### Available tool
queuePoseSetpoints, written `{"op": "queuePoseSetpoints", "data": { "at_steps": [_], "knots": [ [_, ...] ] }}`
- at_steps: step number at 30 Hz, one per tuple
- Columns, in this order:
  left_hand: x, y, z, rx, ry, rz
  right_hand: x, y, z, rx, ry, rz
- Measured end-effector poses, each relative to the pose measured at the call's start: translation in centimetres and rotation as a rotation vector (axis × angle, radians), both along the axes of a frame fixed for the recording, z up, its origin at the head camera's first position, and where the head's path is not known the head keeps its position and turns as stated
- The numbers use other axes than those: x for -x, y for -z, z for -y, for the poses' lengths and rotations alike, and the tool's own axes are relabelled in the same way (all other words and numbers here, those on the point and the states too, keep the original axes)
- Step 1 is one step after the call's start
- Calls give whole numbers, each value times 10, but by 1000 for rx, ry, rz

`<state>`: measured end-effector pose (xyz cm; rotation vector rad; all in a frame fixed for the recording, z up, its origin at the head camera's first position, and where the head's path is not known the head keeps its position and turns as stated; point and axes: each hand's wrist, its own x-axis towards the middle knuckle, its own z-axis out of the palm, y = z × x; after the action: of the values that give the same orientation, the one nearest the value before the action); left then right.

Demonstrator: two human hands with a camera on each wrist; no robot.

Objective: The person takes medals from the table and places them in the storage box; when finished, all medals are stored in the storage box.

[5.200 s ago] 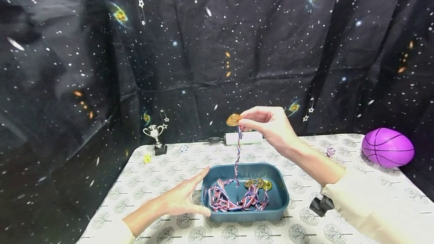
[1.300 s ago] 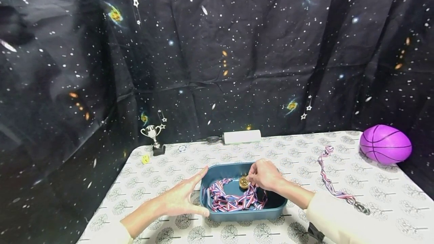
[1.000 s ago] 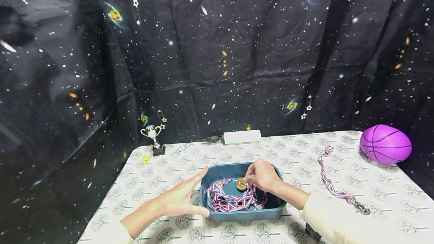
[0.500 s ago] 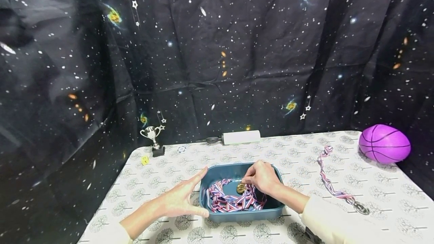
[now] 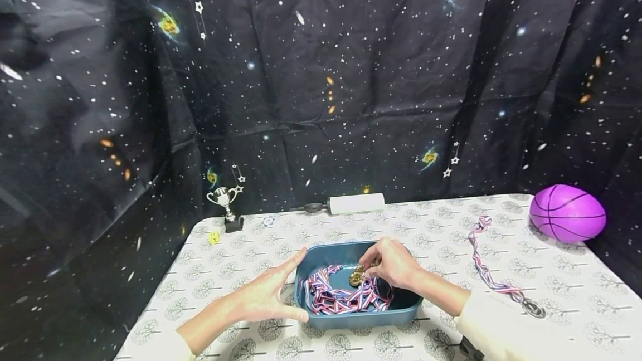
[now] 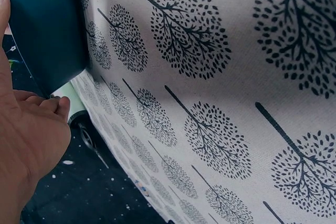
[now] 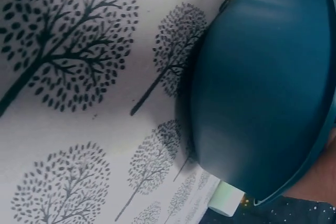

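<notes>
A blue plastic bin (image 5: 358,321) stands in the middle of the table's near side. Inside it lies a tangle of red, white and blue medal ribbons (image 5: 333,299). My left hand (image 5: 263,297) is spread at the bin's left end, thumb by the front corner and forefinger by the back corner. In the left wrist view the left hand (image 6: 26,135) has its smaller fingers bent beside the bin (image 6: 47,30). My right hand (image 5: 393,263) reaches into the bin and pinches a gold medal (image 5: 356,277) by its edge. In the right wrist view the bin's wall mostly hides that hand.
On the right of the patterned tablecloth (image 5: 431,222) lies a dark medal (image 5: 533,308) with its striped ribbon (image 5: 481,261) stretched out. A purple ball (image 5: 568,213) sits beyond. At the back are a silver trophy (image 5: 223,199), a yellow cube (image 5: 214,237) and a white cylinder (image 5: 356,203).
Some seconds ago my right hand held a gold medal above the bin, ribbon hanging; now it is down inside. Over the last second the medal has tilted slightly. The left hand stays put.
</notes>
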<state>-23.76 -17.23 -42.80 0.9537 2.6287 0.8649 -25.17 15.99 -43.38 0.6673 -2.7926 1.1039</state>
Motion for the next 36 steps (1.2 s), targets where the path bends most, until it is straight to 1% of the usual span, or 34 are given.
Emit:
{"op": "queuePoseSetpoints", "data": {
  "at_steps": [3,5,8,15,21,23,26,30,33,36],
  "knots": [
    [0,0,0,4,0,1,-1,3,0,-26,-29,-4],
    [-1,0,0,10,-1,3,-1,5,2,-43,-30,-13],
    [-1,0,0,12,-3,7,0,8,5,-64,-14,-35],
    [0,0,0,4,0,7,3,15,11,-73,22,-102],
    [0,0,0,-1,-2,11,4,16,14,-81,40,-111],
    [0,0,0,0,-1,8,4,15,13,-80,36,-107],
    [0,0,0,1,2,4,3,10,10,-61,22,-78],
    [0,0,1,5,1,-2,0,-1,3,-35,2,-35],
    [0,0,1,1,2,0,-1,-10,-5,0,-18,-15],
    [1,0,1,-8,5,4,-1,-18,-17,63,-66,2]
  ]
}}
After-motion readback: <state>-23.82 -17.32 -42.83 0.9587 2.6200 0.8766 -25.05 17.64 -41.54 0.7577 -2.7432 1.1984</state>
